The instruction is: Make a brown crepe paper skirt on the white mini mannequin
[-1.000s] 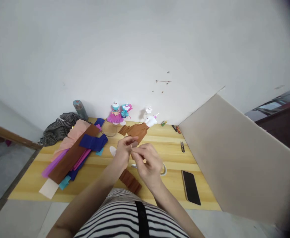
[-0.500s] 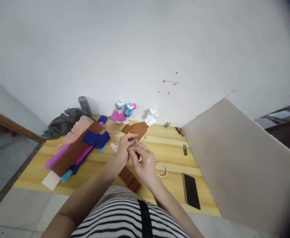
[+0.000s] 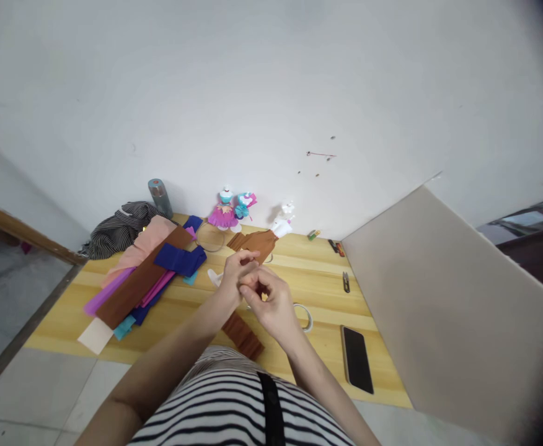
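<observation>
My left hand [image 3: 238,274] and my right hand [image 3: 270,300] meet over the middle of the table, fingers bent inward. The right thumb and forefinger are pinched together against the left hand. What either one holds is too small or hidden to make out. Just beyond them lies a gathered piece of brown crepe paper [image 3: 258,243], with a white paper figure [image 3: 282,224] by its far end. A brown pleated strip [image 3: 242,335] rests beneath my wrists, close to my body. To the right of the right hand lies a roll of tape [image 3: 309,318], partly covered by it.
Crepe paper strips [image 3: 136,279] pile up on the left, near a striped cloth [image 3: 123,229] and a flask [image 3: 160,197]. Decorated paper figures [image 3: 225,210] stand by the wall. A phone [image 3: 357,359] and thread snips [image 3: 346,282] lie right, beside an upright board [image 3: 439,297].
My right fingers have shifted slightly at the pinch, and the right hand has turned a little. The left hand stays nearly in place. The other things lie as before.
</observation>
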A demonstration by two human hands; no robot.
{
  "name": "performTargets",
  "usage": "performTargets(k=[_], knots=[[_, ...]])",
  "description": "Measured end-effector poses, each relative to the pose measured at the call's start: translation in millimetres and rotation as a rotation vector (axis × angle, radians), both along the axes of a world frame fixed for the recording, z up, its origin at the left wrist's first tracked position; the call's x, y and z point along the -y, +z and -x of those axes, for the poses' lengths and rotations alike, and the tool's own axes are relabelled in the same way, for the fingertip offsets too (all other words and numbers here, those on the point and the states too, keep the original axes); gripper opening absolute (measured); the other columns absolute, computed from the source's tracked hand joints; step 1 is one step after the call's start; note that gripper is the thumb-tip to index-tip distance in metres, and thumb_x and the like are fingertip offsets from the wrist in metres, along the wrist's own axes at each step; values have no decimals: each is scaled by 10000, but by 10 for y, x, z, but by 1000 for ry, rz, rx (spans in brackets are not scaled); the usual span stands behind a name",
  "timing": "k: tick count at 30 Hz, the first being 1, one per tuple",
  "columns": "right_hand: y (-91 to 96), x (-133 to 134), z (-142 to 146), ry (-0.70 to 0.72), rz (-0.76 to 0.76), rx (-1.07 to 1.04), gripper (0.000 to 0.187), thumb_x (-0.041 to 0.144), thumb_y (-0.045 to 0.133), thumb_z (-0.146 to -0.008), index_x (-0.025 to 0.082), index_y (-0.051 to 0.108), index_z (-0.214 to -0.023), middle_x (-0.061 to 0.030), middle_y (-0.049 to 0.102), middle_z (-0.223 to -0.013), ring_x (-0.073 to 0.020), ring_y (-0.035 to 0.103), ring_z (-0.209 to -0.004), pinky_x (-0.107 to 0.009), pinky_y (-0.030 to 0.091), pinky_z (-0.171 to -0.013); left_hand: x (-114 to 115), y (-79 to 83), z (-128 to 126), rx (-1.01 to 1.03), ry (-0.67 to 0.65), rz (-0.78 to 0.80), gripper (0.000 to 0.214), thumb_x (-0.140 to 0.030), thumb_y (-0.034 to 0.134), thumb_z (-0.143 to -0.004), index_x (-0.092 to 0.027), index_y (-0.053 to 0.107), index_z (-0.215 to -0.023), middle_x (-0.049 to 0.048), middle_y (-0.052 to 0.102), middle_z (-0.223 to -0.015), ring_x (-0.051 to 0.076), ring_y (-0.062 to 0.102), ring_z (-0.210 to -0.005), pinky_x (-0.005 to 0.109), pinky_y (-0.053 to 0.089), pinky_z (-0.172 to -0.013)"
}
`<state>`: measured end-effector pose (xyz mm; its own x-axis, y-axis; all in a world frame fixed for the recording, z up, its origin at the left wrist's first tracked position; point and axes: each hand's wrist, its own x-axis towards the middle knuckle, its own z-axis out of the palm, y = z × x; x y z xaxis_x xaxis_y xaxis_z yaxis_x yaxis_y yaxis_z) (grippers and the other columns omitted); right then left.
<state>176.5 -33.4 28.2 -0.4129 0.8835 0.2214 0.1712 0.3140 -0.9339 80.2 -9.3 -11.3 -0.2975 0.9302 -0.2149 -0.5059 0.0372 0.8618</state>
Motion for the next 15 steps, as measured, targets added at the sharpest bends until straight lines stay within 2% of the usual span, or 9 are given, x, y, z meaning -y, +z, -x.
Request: performTargets(k=[5, 7, 9, 15], knots=[[58, 57, -28, 128, 535, -235, 214, 337, 627, -715, 167, 532, -627, 70, 374, -474, -56, 262, -419, -223, 190, -432, 0, 96, 14, -120, 58, 3, 124, -136, 678, -554, -178, 620, -655, 19, 617, -762, 156, 579, -752, 272, 443, -698], [65, 62, -6, 132, 677, -279, 238, 360, 669, -669, 159, 551, -626, 80, 364, -453, -39, 217, -391, -223, 136, -415, -21, 98, 15, -171, 89, 6, 141, -134, 676, -567, -186, 637, -692, 28, 636, -814, 167, 585, -815, 280, 442, -750], [53, 61, 26, 95, 737, -301, 248, 357, 701, -633, 151, 565, -615, 88, 344, -435, -30, 189, -382, -222, 100, -411, -49, 82, 11, -213, 112, 13, 153, -135, 677, -571, -187, 644, -711, 32, 642, -830, 169, 584, -825, 283, 438, -762], [-25, 69, 106, -19, 786, -435, 268, 348, 730, -607, 152, 550, -588, 104, 305, -410, -21, 147, -385, -219, 69, -413, -88, 63, -2, -255, 129, 24, 73, -195, 648, -587, -182, 585, -622, 7, 589, -692, 145, 528, -687, 261, 410, -644]])
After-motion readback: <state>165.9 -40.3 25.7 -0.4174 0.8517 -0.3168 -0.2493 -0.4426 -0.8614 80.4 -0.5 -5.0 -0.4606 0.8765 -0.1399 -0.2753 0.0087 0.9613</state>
